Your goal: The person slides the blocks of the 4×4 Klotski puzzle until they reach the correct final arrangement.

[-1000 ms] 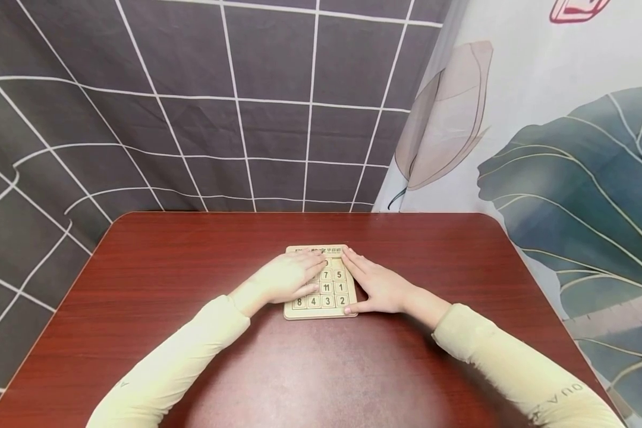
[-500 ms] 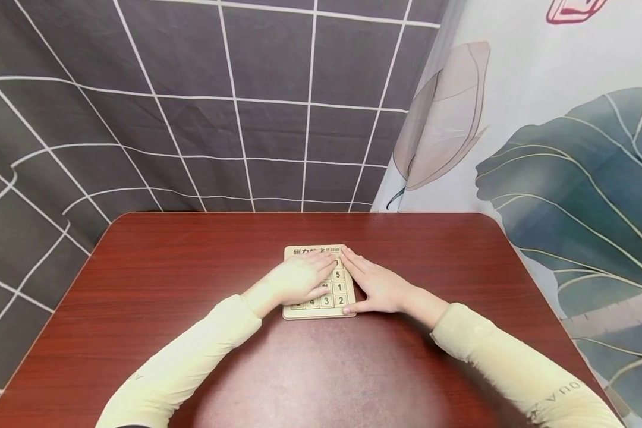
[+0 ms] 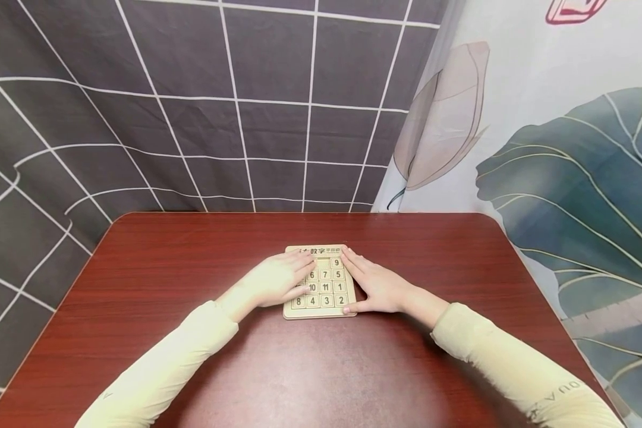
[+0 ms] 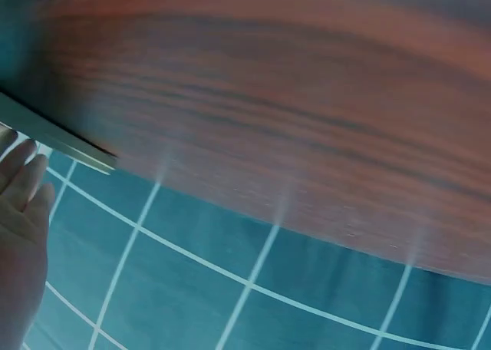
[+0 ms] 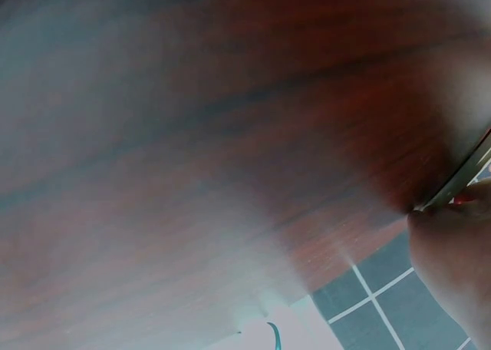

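Observation:
A pale wooden number slide puzzle (image 3: pixel 326 312) lies flat on the red-brown table, with printed characters along its top strip. My left hand (image 3: pixel 271 279) covers its left columns, palm down, the fingertips on the upper rows. To the right of those fingertips is a bare slot (image 3: pixel 323 263) in the top row, and beside it sits the 9 tile (image 3: pixel 336 263). Along the right border rests my right hand (image 3: pixel 382 287), fingers straight at the upper corner and thumb on the lower corner. Both wrist views catch only the puzzle's side edge (image 4: pixel 65 144) beside each hand.
The dark red wooden table (image 3: pixel 192 249) has rounded far corners. Behind it hangs a dark grey curtain (image 3: pixel 273 131) with white grid lines. A pale curtain (image 3: pixel 519 107) with leaf prints hangs at the right.
My left hand moves right across the tiles, then back left. The 9 tile has slid right into the top right corner, leaving the slot to its left bare. The right hand stays put.

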Demonstrator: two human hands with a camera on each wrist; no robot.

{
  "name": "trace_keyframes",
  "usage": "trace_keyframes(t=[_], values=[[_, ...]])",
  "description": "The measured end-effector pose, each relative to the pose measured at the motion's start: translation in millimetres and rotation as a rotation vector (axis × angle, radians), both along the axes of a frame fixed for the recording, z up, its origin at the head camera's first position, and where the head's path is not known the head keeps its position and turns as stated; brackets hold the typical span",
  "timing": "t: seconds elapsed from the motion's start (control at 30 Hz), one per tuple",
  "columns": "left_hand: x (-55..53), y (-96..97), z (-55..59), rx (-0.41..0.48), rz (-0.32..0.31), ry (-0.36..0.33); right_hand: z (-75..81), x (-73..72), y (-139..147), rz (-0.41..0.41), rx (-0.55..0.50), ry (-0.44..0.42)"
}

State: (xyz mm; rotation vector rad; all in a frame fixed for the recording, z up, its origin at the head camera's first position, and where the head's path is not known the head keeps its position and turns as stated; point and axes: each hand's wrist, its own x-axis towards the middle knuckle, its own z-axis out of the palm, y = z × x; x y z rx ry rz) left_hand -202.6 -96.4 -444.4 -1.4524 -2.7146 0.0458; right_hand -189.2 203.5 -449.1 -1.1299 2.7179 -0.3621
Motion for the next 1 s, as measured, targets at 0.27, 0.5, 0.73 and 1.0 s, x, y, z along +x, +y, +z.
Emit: trace_keyframes(t=[0.27,0.5,0.73,1.0], values=[[5.7,-4.6,4.2,0.011,0.003,-0.007,-2.1,-1.0,2,-0.016,0.018,-0.017],[6.5,7.9,6.3,0.006,-0.002,-0.02,-1.9,-1.2,1,-0.018,0.017,-0.021],[4.4,19.6,3.3,-0.047,-0.013,-0.008,-3.1,-1.7,1,-0.017,0.015,-0.022],[2.0,10.6,-2.7,-0.032,-0.015,0.008,-2.4,-0.2,1,-0.025,0.019,-0.026]])
